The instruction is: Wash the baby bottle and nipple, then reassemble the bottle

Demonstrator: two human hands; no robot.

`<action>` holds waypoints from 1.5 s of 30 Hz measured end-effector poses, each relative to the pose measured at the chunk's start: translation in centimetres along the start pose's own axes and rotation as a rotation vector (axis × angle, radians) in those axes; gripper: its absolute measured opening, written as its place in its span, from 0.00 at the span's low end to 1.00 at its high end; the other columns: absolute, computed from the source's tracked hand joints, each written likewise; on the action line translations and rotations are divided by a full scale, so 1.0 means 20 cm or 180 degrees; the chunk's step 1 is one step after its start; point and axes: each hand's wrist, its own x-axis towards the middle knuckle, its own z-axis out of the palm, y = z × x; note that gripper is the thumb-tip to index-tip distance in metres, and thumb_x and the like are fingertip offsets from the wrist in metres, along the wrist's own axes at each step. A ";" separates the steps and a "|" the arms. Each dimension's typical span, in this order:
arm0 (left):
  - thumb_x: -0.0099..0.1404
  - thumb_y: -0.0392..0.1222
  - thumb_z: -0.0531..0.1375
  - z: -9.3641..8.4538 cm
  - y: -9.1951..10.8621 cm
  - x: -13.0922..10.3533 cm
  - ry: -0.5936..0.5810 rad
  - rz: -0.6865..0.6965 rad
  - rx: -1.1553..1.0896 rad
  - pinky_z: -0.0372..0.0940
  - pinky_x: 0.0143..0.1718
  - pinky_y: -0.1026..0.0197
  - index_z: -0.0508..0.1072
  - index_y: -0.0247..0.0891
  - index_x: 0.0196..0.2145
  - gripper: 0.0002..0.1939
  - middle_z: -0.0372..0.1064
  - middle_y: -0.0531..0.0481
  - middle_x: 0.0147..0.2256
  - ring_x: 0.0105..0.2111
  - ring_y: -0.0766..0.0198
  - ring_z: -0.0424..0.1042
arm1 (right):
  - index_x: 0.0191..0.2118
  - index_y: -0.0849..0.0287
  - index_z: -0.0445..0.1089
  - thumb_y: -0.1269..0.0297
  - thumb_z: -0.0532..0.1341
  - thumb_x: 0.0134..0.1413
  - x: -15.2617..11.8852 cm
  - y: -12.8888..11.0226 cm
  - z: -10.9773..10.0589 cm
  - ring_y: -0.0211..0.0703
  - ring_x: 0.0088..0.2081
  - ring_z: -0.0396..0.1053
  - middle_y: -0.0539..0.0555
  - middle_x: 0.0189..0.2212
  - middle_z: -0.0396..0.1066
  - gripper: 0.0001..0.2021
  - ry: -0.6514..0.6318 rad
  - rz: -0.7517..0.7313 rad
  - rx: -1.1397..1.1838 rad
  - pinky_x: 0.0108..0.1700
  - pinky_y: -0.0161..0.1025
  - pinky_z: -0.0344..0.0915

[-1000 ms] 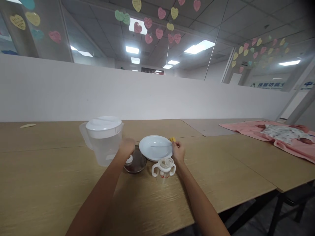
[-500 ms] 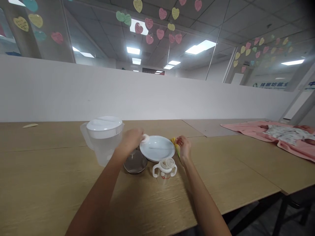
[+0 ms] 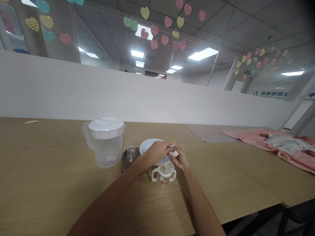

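My left hand (image 3: 157, 152) reaches across the white plate (image 3: 147, 143), its fingers closed on the near side of a small white bottle collar (image 3: 174, 151). My right hand (image 3: 180, 158) grips the same collar from the right, so both hands hold it just above the plate's right edge. Just in front of them stands a clear baby bottle (image 3: 164, 177) with two white handles. A clear dome cap (image 3: 131, 151) rests on a dark round tray (image 3: 125, 164), partly covered by my left forearm. Only a bit of something yellow (image 3: 174, 143) shows behind my hands.
A lidded clear pitcher (image 3: 108, 147) with some water stands left of the tray. At the right, a pink towel (image 3: 242, 135) bears a small figure in patterned white clothing (image 3: 283, 140). A white wall (image 3: 147, 101) bounds the table's back; its front edge drops off at right.
My left hand has moved right with the white collar, from the plate's left edge to meet my right hand, which now holds it too. The clear cap on the tray has come into view.
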 end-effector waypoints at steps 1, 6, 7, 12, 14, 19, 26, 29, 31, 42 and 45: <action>0.69 0.40 0.49 -0.01 0.01 -0.01 0.0018 0.0056 -0.0220 0.63 0.36 0.64 0.70 0.37 0.41 0.12 0.74 0.49 0.33 0.33 0.63 0.73 | 0.31 0.58 0.70 0.49 0.68 0.38 -0.01 -0.01 -0.01 0.33 0.17 0.63 0.48 0.19 0.67 0.18 -0.0063 0.0008 0.0037 0.11 0.26 0.55; 0.68 0.41 0.50 -0.06 0.06 -0.04 0.0006 0.0289 -0.0815 0.62 0.36 0.66 0.71 0.39 0.39 0.11 0.74 0.51 0.37 0.36 0.65 0.72 | 0.33 0.56 0.72 0.48 0.69 0.34 -0.05 -0.05 0.00 0.31 0.17 0.60 0.48 0.22 0.68 0.20 -0.0183 -0.0233 0.0148 0.13 0.28 0.57; 0.68 0.41 0.49 -0.06 0.07 -0.04 -0.0035 0.0268 -0.0746 0.62 0.35 0.66 0.71 0.39 0.40 0.11 0.74 0.51 0.37 0.35 0.65 0.72 | 0.34 0.56 0.72 0.49 0.69 0.34 -0.05 -0.06 0.01 0.31 0.17 0.60 0.48 0.22 0.68 0.20 -0.0188 -0.0252 0.0131 0.14 0.29 0.58; 0.68 0.44 0.51 -0.07 0.08 -0.03 -0.0029 0.0186 0.0227 0.62 0.32 0.63 0.71 0.39 0.43 0.12 0.75 0.49 0.34 0.32 0.60 0.73 | 0.35 0.57 0.72 0.54 0.70 0.33 -0.04 -0.08 0.05 0.31 0.19 0.61 0.48 0.23 0.69 0.20 0.0040 -0.0232 0.0069 0.16 0.28 0.59; 0.68 0.43 0.50 -0.06 0.08 -0.03 0.0245 0.0237 0.0326 0.64 0.38 0.60 0.70 0.41 0.45 0.13 0.74 0.47 0.42 0.39 0.58 0.73 | 0.33 0.57 0.71 0.55 0.69 0.35 -0.03 -0.11 0.05 0.31 0.20 0.62 0.48 0.25 0.71 0.17 0.0422 -0.0348 0.0142 0.17 0.28 0.60; 0.69 0.46 0.48 0.03 0.04 -0.15 0.0979 -0.0065 -0.0851 0.64 0.49 0.60 0.61 0.40 0.57 0.21 0.68 0.45 0.51 0.50 0.61 0.68 | 0.30 0.59 0.67 0.47 0.58 0.47 -0.08 -0.13 0.07 0.31 0.15 0.59 0.51 0.23 0.72 0.18 0.1705 -0.0977 -0.0107 0.14 0.30 0.54; 0.65 0.46 0.54 0.27 -0.05 -0.44 0.0616 0.0432 -0.0214 0.55 0.58 0.51 0.69 0.44 0.52 0.18 0.48 0.43 0.63 0.60 0.52 0.55 | 0.42 0.56 0.64 0.50 0.55 0.54 -0.24 0.06 0.17 0.39 0.35 0.67 0.53 0.35 0.68 0.16 0.2804 -0.2199 -0.1769 0.35 0.36 0.66; 0.66 0.45 0.54 0.30 -0.06 -0.45 0.0723 0.0427 0.0009 0.56 0.57 0.50 0.70 0.43 0.50 0.16 0.51 0.42 0.62 0.59 0.52 0.56 | 0.54 0.55 0.57 0.52 0.58 0.53 -0.26 0.12 0.20 0.44 0.47 0.64 0.57 0.46 0.63 0.24 0.2468 -0.2335 -0.2105 0.51 0.45 0.62; 0.66 0.43 0.54 0.30 -0.07 -0.44 0.0753 0.0487 0.0083 0.57 0.57 0.51 0.69 0.41 0.50 0.16 0.55 0.41 0.60 0.58 0.53 0.58 | 0.57 0.54 0.53 0.55 0.61 0.51 -0.26 0.14 0.21 0.45 0.47 0.64 0.57 0.46 0.61 0.28 0.2200 -0.2412 -0.2226 0.51 0.48 0.62; 0.64 0.39 0.55 0.36 -0.08 -0.44 0.0961 0.0188 -0.0590 0.57 0.57 0.49 0.60 0.39 0.55 0.21 0.60 0.40 0.56 0.57 0.55 0.59 | 0.45 0.57 0.65 0.58 0.51 0.59 -0.31 0.17 0.19 0.47 0.41 0.66 0.57 0.38 0.67 0.13 0.1268 -0.2455 -0.3400 0.44 0.46 0.63; 0.64 0.40 0.56 0.40 -0.09 -0.46 0.1111 0.0083 -0.0759 0.58 0.57 0.48 0.58 0.39 0.56 0.23 0.62 0.40 0.55 0.56 0.54 0.60 | 0.45 0.57 0.65 0.59 0.53 0.58 -0.30 0.19 0.17 0.47 0.41 0.66 0.57 0.39 0.68 0.12 0.1128 -0.2384 -0.3459 0.44 0.45 0.63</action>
